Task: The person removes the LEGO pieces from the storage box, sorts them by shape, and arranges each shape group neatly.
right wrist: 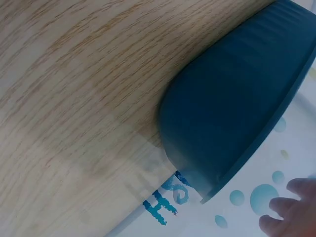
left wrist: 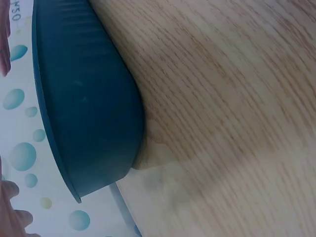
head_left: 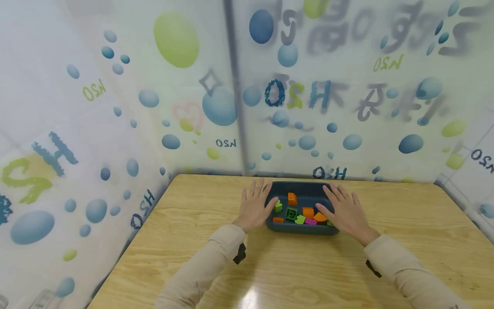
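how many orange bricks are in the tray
4 orange plastic bricks show in the dark blue tray: back centre, middle, front left, and beside the right hand. Others may be hidden under it.

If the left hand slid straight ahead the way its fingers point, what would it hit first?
Probably the patterned wall behind the table; the left hand lies beside the dark bin, fingers pointing past it. Depth is unclear.

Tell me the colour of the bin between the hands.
Dark teal-blue bin; the left wrist view shows its outer wall best.
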### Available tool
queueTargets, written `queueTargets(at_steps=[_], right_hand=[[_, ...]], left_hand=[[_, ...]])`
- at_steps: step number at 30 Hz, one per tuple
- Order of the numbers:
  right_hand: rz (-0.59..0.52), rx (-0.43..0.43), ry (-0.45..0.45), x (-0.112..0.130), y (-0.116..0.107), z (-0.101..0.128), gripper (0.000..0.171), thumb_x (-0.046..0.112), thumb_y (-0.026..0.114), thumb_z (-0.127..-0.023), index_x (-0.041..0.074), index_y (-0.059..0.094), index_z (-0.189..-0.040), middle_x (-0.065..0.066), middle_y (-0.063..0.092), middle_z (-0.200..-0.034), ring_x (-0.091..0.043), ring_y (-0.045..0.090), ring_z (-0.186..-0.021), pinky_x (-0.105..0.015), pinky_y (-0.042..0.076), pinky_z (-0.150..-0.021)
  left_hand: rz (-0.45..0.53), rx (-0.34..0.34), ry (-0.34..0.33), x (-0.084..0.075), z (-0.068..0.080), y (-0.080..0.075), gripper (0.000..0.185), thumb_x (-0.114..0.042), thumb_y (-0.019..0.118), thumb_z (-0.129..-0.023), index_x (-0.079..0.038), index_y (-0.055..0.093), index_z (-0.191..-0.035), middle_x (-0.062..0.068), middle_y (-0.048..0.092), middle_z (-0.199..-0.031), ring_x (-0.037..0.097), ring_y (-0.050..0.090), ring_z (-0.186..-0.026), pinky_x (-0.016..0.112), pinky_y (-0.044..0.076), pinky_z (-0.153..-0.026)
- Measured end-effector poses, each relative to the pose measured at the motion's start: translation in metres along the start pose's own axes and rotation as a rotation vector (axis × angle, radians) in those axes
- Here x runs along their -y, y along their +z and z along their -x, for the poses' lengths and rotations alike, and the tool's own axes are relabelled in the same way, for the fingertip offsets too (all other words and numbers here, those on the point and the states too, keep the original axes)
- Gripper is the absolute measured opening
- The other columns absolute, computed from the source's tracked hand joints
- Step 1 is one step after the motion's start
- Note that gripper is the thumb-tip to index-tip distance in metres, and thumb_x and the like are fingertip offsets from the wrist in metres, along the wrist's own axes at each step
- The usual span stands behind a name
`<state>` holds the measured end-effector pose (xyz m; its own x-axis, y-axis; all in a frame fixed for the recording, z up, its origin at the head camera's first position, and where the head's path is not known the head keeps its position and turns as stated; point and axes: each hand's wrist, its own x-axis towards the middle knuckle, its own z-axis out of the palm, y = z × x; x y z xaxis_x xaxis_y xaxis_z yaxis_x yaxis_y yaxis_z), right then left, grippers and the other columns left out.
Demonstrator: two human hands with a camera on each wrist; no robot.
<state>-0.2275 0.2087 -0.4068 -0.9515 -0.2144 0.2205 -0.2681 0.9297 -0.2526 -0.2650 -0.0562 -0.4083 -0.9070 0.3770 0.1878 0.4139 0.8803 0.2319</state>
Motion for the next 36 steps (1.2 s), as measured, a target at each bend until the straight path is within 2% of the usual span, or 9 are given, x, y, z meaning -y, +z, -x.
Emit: queueTargets(at_steps=[5,12,19,25,31,36], right_hand=[[0.017,0.004,-0.028,0.001,-0.001,0.0,0.07,0.052,0.041,-0.088,0.003,0.03,-0.138,-0.021,0.023,-0.14,-0.04,0.016,-0.128,-0.062,0.006,-0.1],[-0.005,-0.001,-0.067,0.0,-0.001,-0.004,0.068,0.047,0.046,-0.088,0.003,0.032,-0.137,-0.02,0.026,-0.139,-0.039,0.021,-0.127,-0.06,0.011,-0.1],[-0.057,-0.084,-0.15,0.001,0.0,-0.012,0.056,0.032,0.058,-0.085,-0.001,0.044,-0.128,-0.02,0.038,-0.133,-0.038,0.035,-0.12,-0.055,0.028,-0.097],[-0.05,-0.098,-0.168,0.007,0.003,-0.017,0.048,0.028,0.06,-0.084,0.001,0.051,-0.122,-0.018,0.046,-0.127,-0.035,0.044,-0.112,-0.051,0.04,-0.089],[-0.17,-0.075,-0.149,0.015,0.006,-0.023,0.037,0.023,0.06,-0.085,0.001,0.057,-0.115,-0.017,0.055,-0.115,-0.03,0.056,-0.097,-0.046,0.047,-0.081],[-0.256,-0.064,-0.146,0.021,0.01,-0.028,0.03,0.019,0.061,-0.084,0.002,0.06,-0.109,-0.014,0.058,-0.107,-0.028,0.058,-0.091,-0.043,0.049,-0.078]], left_hand=[[0.023,-0.019,0.001,0.004,0.001,0.002,0.06,-0.052,0.025,-0.093,-0.02,0.018,-0.143,0.004,0.006,-0.147,0.025,0.001,-0.134,0.053,0.005,-0.105],[0.073,-0.059,0.0,0.011,0.0,0.003,0.059,-0.049,0.033,-0.092,-0.015,0.026,-0.141,0.006,0.014,-0.146,0.027,0.009,-0.133,0.054,0.01,-0.104],[0.116,-0.062,-0.016,0.017,-0.003,0.005,0.056,-0.041,0.043,-0.091,-0.016,0.031,-0.139,0.011,0.024,-0.143,0.031,0.019,-0.13,0.057,0.017,-0.101],[0.187,-0.06,-0.038,0.02,-0.006,0.014,0.055,-0.034,0.051,-0.089,-0.014,0.035,-0.137,0.016,0.035,-0.136,0.033,0.032,-0.123,0.051,0.029,-0.098],[0.342,-0.028,-0.086,0.02,-0.009,0.018,0.052,-0.028,0.052,-0.089,-0.012,0.036,-0.136,0.016,0.037,-0.132,0.031,0.036,-0.12,0.043,0.035,-0.097],[0.399,-0.023,-0.115,0.021,-0.011,0.02,0.051,-0.027,0.053,-0.089,-0.011,0.038,-0.135,0.015,0.042,-0.127,0.029,0.043,-0.113,0.042,0.04,-0.093]])
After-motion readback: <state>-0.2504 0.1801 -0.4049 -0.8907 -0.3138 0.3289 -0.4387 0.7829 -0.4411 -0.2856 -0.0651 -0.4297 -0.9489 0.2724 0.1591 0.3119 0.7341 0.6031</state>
